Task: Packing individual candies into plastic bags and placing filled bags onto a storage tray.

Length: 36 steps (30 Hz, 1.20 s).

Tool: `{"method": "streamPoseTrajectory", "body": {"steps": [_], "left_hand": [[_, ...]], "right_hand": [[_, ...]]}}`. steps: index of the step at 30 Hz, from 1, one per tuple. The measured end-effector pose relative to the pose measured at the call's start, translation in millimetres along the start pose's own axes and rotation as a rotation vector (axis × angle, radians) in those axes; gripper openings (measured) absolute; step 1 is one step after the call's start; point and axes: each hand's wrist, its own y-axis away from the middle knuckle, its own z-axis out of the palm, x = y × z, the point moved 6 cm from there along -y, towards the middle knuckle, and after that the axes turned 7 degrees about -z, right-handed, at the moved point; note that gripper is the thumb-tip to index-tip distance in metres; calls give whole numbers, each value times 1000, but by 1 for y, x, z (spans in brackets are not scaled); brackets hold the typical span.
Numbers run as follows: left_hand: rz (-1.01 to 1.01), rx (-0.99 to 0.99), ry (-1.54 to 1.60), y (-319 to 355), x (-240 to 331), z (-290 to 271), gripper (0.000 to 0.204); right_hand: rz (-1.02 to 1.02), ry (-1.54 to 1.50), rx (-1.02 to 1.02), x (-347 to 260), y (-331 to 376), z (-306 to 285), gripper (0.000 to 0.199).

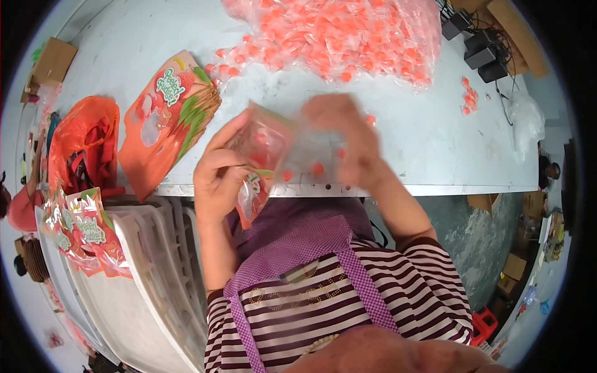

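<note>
My left hand (214, 177) grips a printed red plastic pouch (252, 198) near the table's front edge, fingers closed on its side. The pouch is tilted with its mouth spread, and red pieces show through its clear film. To its right my right hand (351, 137) is smeared by motion, bent over the table; its fingers are too blurred to read. Small red wrapped pieces (318, 168) lie between the hands. A heap of the same wrapped pieces (348, 37) spills from a large clear bag at the far side. A fanned stack of flat printed pouches (168, 109) lies to the left.
An orange plastic bag (87, 140) stands at the table's left end. Below it, filled pouches (93, 230) rest on stacked white crates (149, 248). Black adapters and cables (485, 53) lie at the far right, near a clear plastic bag (527, 121). Other people are at the left edge.
</note>
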Motion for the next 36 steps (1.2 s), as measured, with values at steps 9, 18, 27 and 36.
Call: {"method": "streamPoseTrajectory", "body": {"steps": [9,18,27,36], "left_hand": [[19,12,-29,-2,0,-6,17],[35,96,-167,-3,14,-6,18],[182,-43,-764,-11,4,19,8],[73,-54,-468,-13,-7,18,9]], "right_hand": [[530,777,-546,43,70,-6,88],[387,818,-419,41,80,-14,61],[409,575,-3,41,83,-26,18],[489,-413,622,26,-29,22,29]]}}
